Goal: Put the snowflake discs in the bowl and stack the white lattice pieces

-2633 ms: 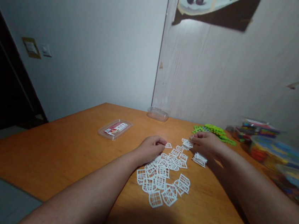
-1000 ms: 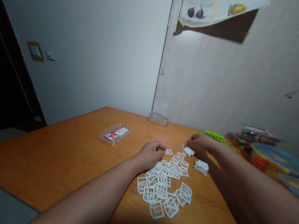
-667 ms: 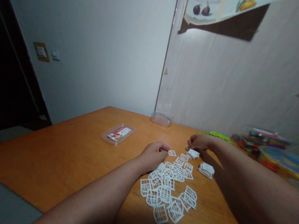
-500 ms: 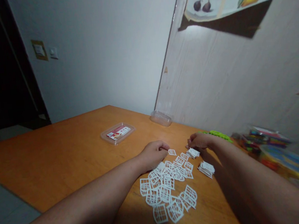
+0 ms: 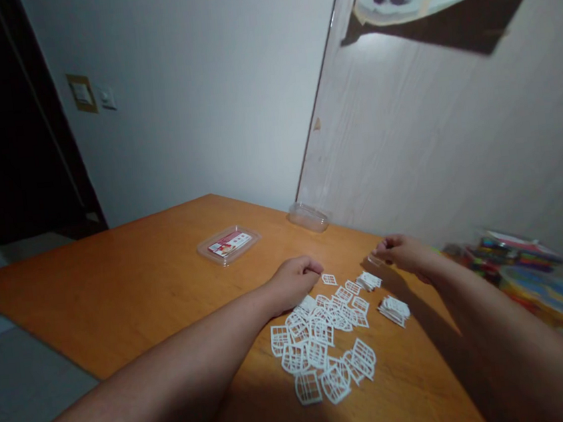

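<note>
Several flat white lattice pieces point(image 5: 325, 340) lie scattered on the orange wooden table point(image 5: 133, 287). My left hand point(image 5: 293, 280) rests curled on the table at the far edge of that scatter, its fingertips beside a single white piece point(image 5: 329, 278). My right hand point(image 5: 401, 252) is lifted a little above the table to the right, fingers pinched together; whether anything is between them I cannot make out. Two small stacks of white pieces point(image 5: 371, 281) point(image 5: 395, 310) sit below and beside it.
A clear plastic lid with a red label point(image 5: 228, 243) and a clear tub point(image 5: 308, 216) lie farther back near the wall. Blurred colourful pieces in containers point(image 5: 529, 265) fill the right side. A wooden panel wall point(image 5: 455, 139) runs along the table's right edge.
My right hand has risen from the small stack by the scatter and moved up and to the right. My left hand has stayed put. The camera has shifted a little.
</note>
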Demonstrator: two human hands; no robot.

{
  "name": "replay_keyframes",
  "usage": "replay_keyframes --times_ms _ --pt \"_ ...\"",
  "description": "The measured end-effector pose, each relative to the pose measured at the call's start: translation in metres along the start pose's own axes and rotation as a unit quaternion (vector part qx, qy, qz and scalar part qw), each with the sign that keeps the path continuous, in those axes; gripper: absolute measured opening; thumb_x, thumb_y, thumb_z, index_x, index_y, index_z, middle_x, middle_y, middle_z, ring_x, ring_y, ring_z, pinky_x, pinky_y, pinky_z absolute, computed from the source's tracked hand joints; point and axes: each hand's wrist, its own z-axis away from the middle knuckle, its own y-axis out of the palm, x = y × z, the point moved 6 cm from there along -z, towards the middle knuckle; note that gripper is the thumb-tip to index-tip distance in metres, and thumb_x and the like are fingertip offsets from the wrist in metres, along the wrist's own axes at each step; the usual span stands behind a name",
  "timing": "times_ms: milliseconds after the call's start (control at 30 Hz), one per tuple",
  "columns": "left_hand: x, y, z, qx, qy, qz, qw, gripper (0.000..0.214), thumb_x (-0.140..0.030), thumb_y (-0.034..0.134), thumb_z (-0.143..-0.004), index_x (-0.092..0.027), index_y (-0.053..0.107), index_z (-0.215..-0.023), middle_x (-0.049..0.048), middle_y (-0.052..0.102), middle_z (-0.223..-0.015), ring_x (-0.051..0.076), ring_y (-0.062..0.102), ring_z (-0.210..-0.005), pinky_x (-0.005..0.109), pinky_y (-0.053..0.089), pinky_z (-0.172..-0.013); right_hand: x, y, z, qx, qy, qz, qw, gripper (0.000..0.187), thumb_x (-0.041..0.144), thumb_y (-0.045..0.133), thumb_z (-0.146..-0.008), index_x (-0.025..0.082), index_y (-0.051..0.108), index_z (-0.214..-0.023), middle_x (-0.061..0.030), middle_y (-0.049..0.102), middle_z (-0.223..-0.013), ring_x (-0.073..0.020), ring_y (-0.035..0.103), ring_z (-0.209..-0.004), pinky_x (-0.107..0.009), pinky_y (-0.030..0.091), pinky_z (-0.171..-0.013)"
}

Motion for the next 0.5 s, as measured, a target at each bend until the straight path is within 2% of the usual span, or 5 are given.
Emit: replay_keyframes --times_ms 67,133,267,367,500 --pt "-0.004 0.001 0.002 0.004 0.002 0.007 1.0 0.022 -0.017 0.058 -0.077 -0.012 0.07 -0.094 -0.0007 0.059 -0.069 0.009 0.047 -0.058 0.019 0.036 -0.055 0.011 -0.007 0.028 0.003 -0.036 -0.072 0.997 0.036 0.051 0.069 -0.071 0.02 0.051 -0.068 0.0017 0.052 -0.062 -0.0098 0.044 -0.056 -0.023 0.032 -0.051" --pt "-0.006 0.001 0.004 0.007 0.004 0.013 1.0 0.02 -0.017 0.057 -0.077 -0.012 0.069 -0.092 -0.0014 0.058 -0.067 0.008 0.047 -0.057 0.019 0.036 -0.055 0.02 -0.005 0.063 0.035 -0.064 -0.136 0.988 0.037 0.053 0.07 -0.07 0.019 0.055 -0.072 0.0024 0.053 -0.063 -0.0092 0.043 -0.055 -0.023 0.033 -0.052" --pt "-0.005 0.002 0.003 0.011 0.005 0.019 1.0 0.018 -0.017 0.057 -0.076 -0.013 0.068 -0.09 -0.0012 0.058 -0.067 0.009 0.048 -0.058 0.019 0.035 -0.055 0.017 0.022 0.125 0.074 -0.051 -0.187 0.978 0.032 0.05 0.066 -0.075 0.02 0.054 -0.073 -0.0011 0.059 -0.066 -0.012 0.05 -0.058 -0.025 0.036 -0.054" --pt "-0.002 0.003 0.001 0.013 0.007 0.021 1.0 0.019 -0.017 0.058 -0.075 -0.013 0.067 -0.09 -0.0016 0.057 -0.066 0.009 0.048 -0.058 0.019 0.035 -0.053 -0.002 0.047 0.143 0.067 -0.032 -0.197 0.978 0.024 0.045 0.059 -0.081 0.022 0.051 -0.077 0.0003 0.058 -0.065 -0.0121 0.047 -0.054 -0.025 0.036 -0.052" --pt "-0.002 0.002 0.001 0.02 0.014 0.021 0.999 0.02 -0.018 0.059 -0.075 -0.012 0.068 -0.092 -0.0014 0.059 -0.067 0.009 0.048 -0.058 0.02 0.038 -0.056 -0.012 0.055 0.143 0.034 -0.105 -0.041 0.993 0.018 0.037 0.059 -0.083 0.021 0.053 -0.076 -0.0001 0.06 -0.071 -0.0147 0.053 -0.065 -0.026 0.04 -0.061"
